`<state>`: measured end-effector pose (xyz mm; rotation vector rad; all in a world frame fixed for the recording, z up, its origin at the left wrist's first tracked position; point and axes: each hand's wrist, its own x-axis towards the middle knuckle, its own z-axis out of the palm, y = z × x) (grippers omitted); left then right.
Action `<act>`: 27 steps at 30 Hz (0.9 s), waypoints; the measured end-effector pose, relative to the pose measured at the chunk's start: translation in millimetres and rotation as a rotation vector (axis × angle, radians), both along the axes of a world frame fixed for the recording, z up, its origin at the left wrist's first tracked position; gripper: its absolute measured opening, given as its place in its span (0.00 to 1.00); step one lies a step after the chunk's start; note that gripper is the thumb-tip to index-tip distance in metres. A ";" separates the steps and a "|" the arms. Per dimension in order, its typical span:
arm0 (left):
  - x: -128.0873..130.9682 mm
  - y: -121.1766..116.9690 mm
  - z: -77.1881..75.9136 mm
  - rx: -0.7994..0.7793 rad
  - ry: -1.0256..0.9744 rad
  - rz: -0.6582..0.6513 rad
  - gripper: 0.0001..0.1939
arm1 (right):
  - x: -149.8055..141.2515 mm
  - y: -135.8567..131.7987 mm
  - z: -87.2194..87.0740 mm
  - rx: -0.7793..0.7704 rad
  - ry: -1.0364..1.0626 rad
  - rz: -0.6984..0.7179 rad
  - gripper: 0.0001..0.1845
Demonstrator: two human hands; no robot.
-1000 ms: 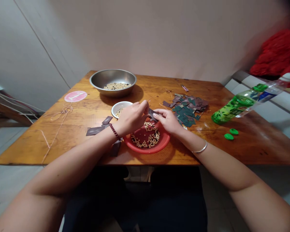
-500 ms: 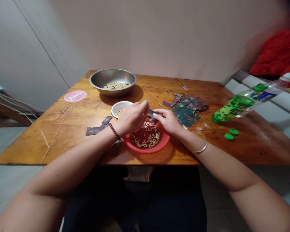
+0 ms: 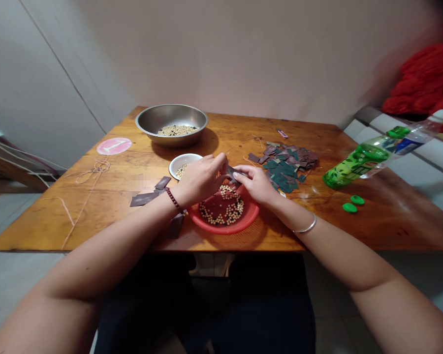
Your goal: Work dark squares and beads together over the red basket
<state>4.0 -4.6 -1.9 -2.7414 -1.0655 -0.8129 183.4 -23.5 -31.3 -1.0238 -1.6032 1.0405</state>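
Observation:
Both hands meet over a red basket that holds several pale beans. My left hand and my right hand are closed in a pinch on the same small dark card, held just above the basket's far rim. A small white bowl with a few beans sits just beyond my left hand. A pile of dark green and purple cards lies to the right of my right hand.
A steel bowl with beans stands at the back. Loose dark cards lie left of the basket. A pink round sticker and string are at the left. Green bottle and two green caps lie right.

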 end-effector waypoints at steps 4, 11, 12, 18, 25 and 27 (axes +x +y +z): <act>0.2 -0.2 -0.3 0.017 0.000 -0.010 0.05 | 0.7 0.6 -2.2 0.018 -0.035 -0.011 0.12; 0.7 -0.3 -0.2 0.045 0.009 -0.008 0.05 | 0.3 1.0 -2.8 0.038 -0.045 -0.007 0.13; 0.9 0.0 -0.4 0.052 0.012 -0.010 0.05 | 0.4 1.1 -3.0 0.044 -0.047 -0.005 0.13; 0.9 0.5 -1.4 0.083 0.028 -0.021 0.03 | 1.4 1.4 -4.9 0.052 -0.057 -0.002 0.13; -0.1 -1.7 0.3 0.054 0.065 -0.037 0.03 | 0.5 0.1 -3.8 0.042 -0.032 0.015 0.12; -1.0 -3.5 2.2 0.052 0.083 -0.034 0.03 | -0.2 -0.9 -2.3 0.039 -0.030 0.016 0.12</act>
